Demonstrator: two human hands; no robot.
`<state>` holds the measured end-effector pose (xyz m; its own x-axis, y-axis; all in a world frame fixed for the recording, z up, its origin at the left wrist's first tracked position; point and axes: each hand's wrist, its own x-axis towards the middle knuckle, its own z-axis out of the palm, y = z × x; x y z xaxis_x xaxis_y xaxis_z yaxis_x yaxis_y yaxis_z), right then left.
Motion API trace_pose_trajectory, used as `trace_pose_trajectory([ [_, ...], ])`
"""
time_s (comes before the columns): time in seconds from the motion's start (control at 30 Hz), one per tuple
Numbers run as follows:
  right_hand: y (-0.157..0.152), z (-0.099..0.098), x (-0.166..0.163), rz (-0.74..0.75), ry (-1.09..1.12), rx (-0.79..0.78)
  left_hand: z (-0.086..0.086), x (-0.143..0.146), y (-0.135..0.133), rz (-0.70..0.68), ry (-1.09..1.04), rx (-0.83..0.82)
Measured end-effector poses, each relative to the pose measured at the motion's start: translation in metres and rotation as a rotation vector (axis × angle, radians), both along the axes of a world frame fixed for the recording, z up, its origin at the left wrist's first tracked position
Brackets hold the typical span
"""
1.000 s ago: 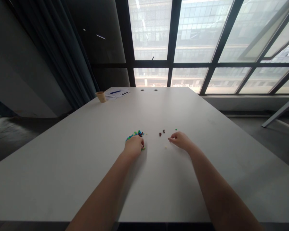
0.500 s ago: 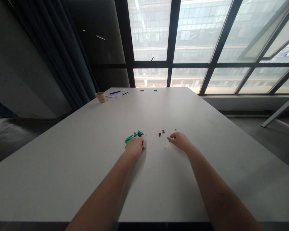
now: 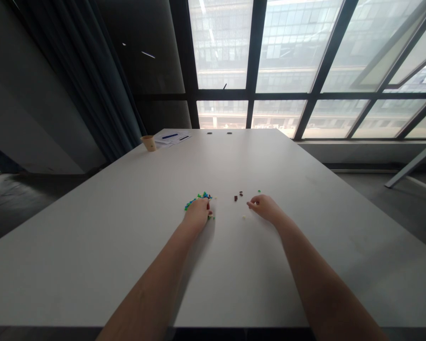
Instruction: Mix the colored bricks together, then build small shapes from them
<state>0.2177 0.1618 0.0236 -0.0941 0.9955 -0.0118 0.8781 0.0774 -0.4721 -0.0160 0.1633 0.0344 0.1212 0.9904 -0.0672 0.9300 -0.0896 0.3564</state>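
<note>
A heap of small green, blue and dark toy building bricks [image 3: 189,204] lies on the white table. Over its near right side my left hand [image 3: 196,213] rests with bent fingers, hiding part of the heap. Something small may be at its fingertips, but I cannot make it out. To the right, my right hand [image 3: 264,207] is closed in a pinch just above the tabletop; what it holds, if anything, is too small to name. Between the hands are a few dark brown bricks [image 3: 235,198]. A pale piece [image 3: 244,217] and a green piece [image 3: 259,191] lie near my right hand.
On the far left of the white table [image 3: 234,161] stand a tan cup [image 3: 149,143] and papers [image 3: 166,140] with a blue pen [image 3: 169,136] on them. Two dark round discs [image 3: 229,133] are by the far edge. Windows rise behind.
My left hand has shifted slightly up and left over the heap, covering more of the dark bricks, and its fingers have moved. My right hand stays in its pinch in the same place.
</note>
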Motion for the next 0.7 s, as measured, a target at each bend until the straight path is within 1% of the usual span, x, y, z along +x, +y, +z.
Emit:
trace_pose_trajectory([
  [0.07,-0.001,0.001,-0.002,0.005,0.023,0.014,0.002,0.003,0.0,-0.002,-0.183,0.016],
  [0.13,-0.003,0.002,-0.007,0.02,0.074,0.046,0.002,0.007,-0.001,-0.035,-0.415,0.005],
  [0.23,-0.007,0.003,-0.017,0.087,0.211,0.137,-0.001,0.015,-0.003,-0.054,-0.758,-0.085],
  [0.33,-0.01,0.003,-0.028,0.186,0.353,0.242,-0.005,0.023,-0.005,-0.02,-0.987,-0.18],
  [0.4,-0.011,0.002,-0.033,0.231,0.42,0.278,-0.007,0.026,-0.006,-0.008,-1.09,-0.197],
  [0.5,-0.011,0.0,-0.037,0.255,0.481,0.268,-0.008,0.028,-0.007,-0.008,-1.2,-0.183],
  [0.6,-0.011,-0.003,-0.038,0.253,0.51,0.236,-0.007,0.029,-0.008,-0.012,-1.253,-0.169],
  [0.7,-0.011,-0.004,-0.039,0.241,0.542,0.223,-0.006,0.03,-0.009,-0.001,-1.263,-0.154],
])
